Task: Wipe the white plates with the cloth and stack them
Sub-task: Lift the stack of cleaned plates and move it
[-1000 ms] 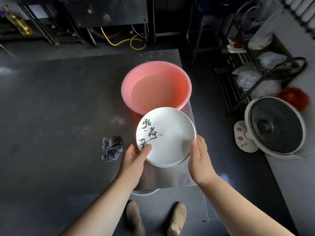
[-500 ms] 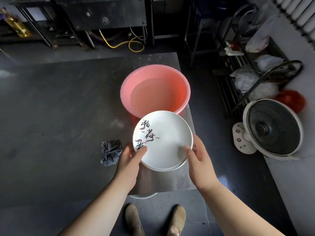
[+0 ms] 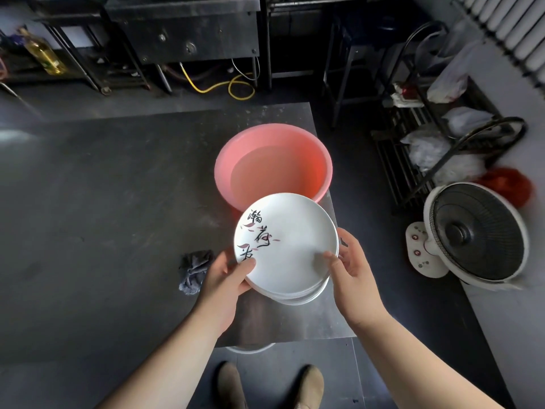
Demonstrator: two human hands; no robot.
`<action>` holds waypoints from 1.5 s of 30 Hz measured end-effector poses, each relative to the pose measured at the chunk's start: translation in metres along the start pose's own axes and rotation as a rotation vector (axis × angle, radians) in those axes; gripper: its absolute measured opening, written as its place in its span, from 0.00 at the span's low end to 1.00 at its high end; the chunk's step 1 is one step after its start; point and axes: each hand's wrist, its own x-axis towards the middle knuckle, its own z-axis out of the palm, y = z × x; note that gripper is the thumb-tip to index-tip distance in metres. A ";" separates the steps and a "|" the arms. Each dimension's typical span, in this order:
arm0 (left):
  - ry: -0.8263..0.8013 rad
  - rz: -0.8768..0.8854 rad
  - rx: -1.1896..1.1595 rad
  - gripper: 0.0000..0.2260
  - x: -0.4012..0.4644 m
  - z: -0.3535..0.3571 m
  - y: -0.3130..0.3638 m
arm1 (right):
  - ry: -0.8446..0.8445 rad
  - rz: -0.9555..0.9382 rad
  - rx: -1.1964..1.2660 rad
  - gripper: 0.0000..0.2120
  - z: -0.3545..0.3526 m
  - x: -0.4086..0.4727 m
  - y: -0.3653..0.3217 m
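I have the top white plate (image 3: 290,246) between my 2 hands, tilted a little so its face turns up toward me, with black brush characters and pink strokes down its left side. My left hand (image 3: 224,278) grasps the plate's near-left rim, thumb laid on the face beside the lowest character and fingers curled under. My right hand (image 3: 352,273) grasps the right rim, thumb tip pressed on the inner face and fingers wrapped behind the edge. Just under the plate I can see the rims of more white plates, the stack (image 3: 298,296), sitting on the steel table (image 3: 103,202) near its front right corner; whether the plate I hold touches the stack I cannot tell. The pink basin (image 3: 272,163) stands right behind the plates, water in it, its near wall partly hidden by the plate's far edge. The grey cloth (image 3: 194,270) lies crumpled on the table just left of my left hand, not touched by either hand. Beyond the table's right edge a white fan (image 3: 474,231) lies on the floor, with a wire rack (image 3: 442,137) of plastic bags behind it. A yellow hose (image 3: 224,87) curls under the dark cabinet at the back, and a bottle of oil (image 3: 44,54) stands far left. My 2 shoes (image 3: 269,385) show below the table edge.
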 end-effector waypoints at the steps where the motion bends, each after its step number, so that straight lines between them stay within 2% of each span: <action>1: -0.009 0.010 0.004 0.24 -0.002 0.001 0.003 | -0.005 -0.001 -0.005 0.24 -0.001 0.001 -0.003; 4: -0.018 0.058 0.014 0.26 -0.008 0.003 0.012 | -0.031 -0.004 -0.012 0.25 -0.004 0.001 -0.013; 10: -0.025 0.177 -0.015 0.36 -0.030 0.003 0.036 | -0.097 -0.070 -0.025 0.23 -0.001 -0.001 -0.046; 16: 0.061 0.296 0.035 0.29 -0.069 -0.024 0.056 | -0.250 -0.135 -0.053 0.22 0.024 -0.006 -0.076; 18: 0.130 0.306 0.034 0.30 -0.087 -0.041 0.059 | -0.318 -0.145 -0.066 0.23 0.042 -0.009 -0.080; 22: 0.284 0.293 0.037 0.34 -0.128 -0.089 0.059 | -0.439 -0.167 -0.087 0.23 0.092 -0.029 -0.085; 28: 0.479 0.319 -0.028 0.33 -0.188 -0.173 0.040 | -0.643 -0.215 -0.134 0.20 0.179 -0.076 -0.091; 36: 0.626 0.378 -0.191 0.31 -0.262 -0.289 0.017 | -0.814 -0.158 -0.127 0.18 0.311 -0.162 -0.083; 45: 0.759 0.334 -0.157 0.31 -0.342 -0.465 -0.018 | -0.961 -0.047 -0.103 0.23 0.476 -0.260 -0.034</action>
